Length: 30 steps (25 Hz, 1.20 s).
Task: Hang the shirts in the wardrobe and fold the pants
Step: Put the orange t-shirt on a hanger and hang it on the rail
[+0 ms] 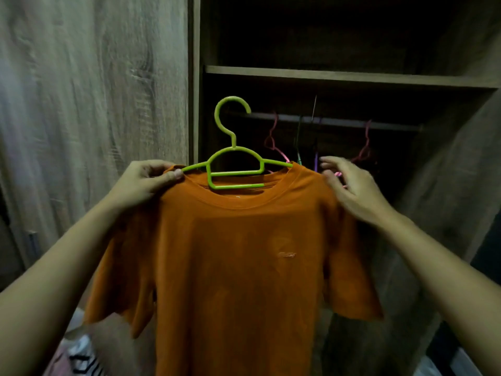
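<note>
Orange shirt (244, 267) hangs front-on mid-view, collar threaded over a green hanger (235, 173), held up btwn both hands in front of the open wardrobe (195, 77). Left hand (143, 183) is at the shirt's shoulder on its own side & pinches the fabric + the hanger's arm tip together, thumb on the near face, fingers curled round behind. The hanger's other arm goes under the collar toward the opposite shoulder. Right hand (352, 188) sits at that shoulder's outer edge, fingers loosely spread & pointing into the wardrobe, thumb tip at the cloth; no clear grip on it. Shirt body & both short sleeves drop below the hands; the hem is cut off at the bottom of view. Hook (232, 97) stands upright above the collar, opening turned toward the right-hand side, and overlaps the left end of the wardrobe's rail (352, 122); can't tell if it touches the rail. Farther along the rail hang pink hangers (272, 137) w/ a purple hanger (315, 161) btwn them, all dim, partly behind the right hand. Wooden shelf (352, 77) runs above the rail. Wood-grain door (95, 104) fills the left side. At the door's foot, low left: striped cloth (81, 359), blurry.
</note>
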### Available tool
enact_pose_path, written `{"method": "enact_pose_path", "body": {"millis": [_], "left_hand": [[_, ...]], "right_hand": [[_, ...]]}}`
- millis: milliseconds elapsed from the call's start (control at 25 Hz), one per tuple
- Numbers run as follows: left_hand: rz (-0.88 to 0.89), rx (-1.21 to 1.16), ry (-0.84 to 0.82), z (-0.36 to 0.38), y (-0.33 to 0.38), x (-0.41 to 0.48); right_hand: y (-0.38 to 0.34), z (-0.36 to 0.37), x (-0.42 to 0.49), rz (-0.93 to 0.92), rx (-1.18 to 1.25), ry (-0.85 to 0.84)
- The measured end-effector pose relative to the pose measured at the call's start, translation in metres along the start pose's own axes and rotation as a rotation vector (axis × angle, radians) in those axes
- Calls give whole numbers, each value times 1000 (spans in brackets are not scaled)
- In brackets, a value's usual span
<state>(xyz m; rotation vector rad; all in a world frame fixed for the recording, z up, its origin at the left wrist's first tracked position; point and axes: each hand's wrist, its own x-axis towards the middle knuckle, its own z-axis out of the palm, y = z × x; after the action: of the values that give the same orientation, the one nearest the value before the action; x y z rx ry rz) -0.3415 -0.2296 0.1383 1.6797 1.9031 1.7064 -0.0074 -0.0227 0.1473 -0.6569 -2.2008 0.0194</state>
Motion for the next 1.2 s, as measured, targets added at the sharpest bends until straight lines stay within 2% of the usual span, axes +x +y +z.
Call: {"method": "enact_pose_path", "body": {"millis": [80,160,280,400,480,600,640,800,880,960,1040,1120,1200], "left_hand": [[5,-19,-46,4,0,-2],[7,-2,-81,0,-1,-4],[18,233,-231,-25,-7,-6],[-41,93,-389,-44,-11,-23],[-27,43,-312,-47,-15,-32],[48,284,-134,-38,-21,-33],[67,347,-106,-32,-20,-32],[66,413,-82,3,-11,-28],[33,414,-80,22,-12,-25],[-12,410,-82,39,-11,-19],[-73,380,-119,52,-10,-10],[-122,258,-190,61,-5,-8],[-90,102,-217,77,-2,-10]], "right_hand": [[-25,10,14,-103,-97,-161],[-35,23,18,-88,-23,-144],[-41,40,16,-13,190,-101],[-45,53,22,42,241,-144],[-57,61,34,84,151,-108],[-106,84,43,102,199,30],[-127,95,43,125,253,8],[-172,124,49,490,589,-424],[-171,133,56,655,773,-479],[-158,144,66,723,870,-423],[-139,156,79,732,860,-281],[-123,159,93,751,817,-130],[-104,158,111,712,821,-88]]}}
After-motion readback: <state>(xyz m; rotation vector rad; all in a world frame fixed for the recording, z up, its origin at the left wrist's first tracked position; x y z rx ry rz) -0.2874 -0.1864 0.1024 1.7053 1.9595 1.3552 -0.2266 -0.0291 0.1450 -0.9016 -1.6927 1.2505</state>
